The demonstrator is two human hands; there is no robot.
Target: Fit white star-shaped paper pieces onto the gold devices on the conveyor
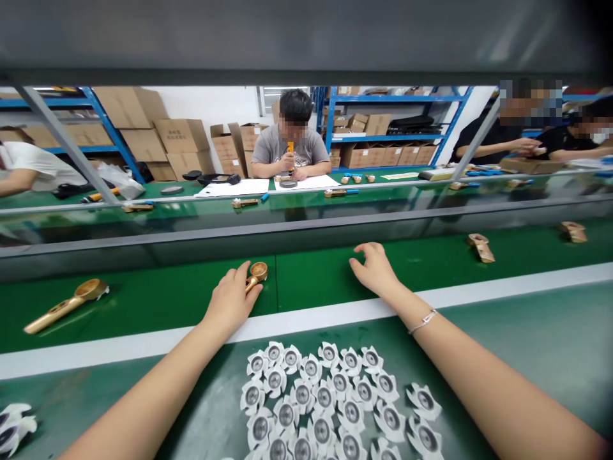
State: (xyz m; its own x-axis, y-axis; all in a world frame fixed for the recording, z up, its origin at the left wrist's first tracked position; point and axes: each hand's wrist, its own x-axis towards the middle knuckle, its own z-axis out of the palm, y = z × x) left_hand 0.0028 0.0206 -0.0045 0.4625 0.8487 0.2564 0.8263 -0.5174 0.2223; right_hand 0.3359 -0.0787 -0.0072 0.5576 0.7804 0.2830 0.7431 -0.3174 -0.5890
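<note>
My left hand [233, 298] is closed round the handle of a gold shower head [259, 272] on the green belt. Its round, hollow head shows past my fingers, while most of the handle is hidden under the hand. Over the belt to the right, my right hand [374, 268] is empty, with its fingers bent and the thumb apart from them. Several white fan wheels [302, 395] with grey round centres lie in rows on the bench between my forearms. Another gold shower head [71, 305] rests on the belt at the left.
Two gold-brown parts [481, 248] [573, 232] lie farther right on the belt. A white strip [325, 314] edges it on my side. More white wheels [16, 427] sit at the lower left. Overhead is a grey shelf [306, 38]. Across the line, a person [290, 144] works with a yellow tool.
</note>
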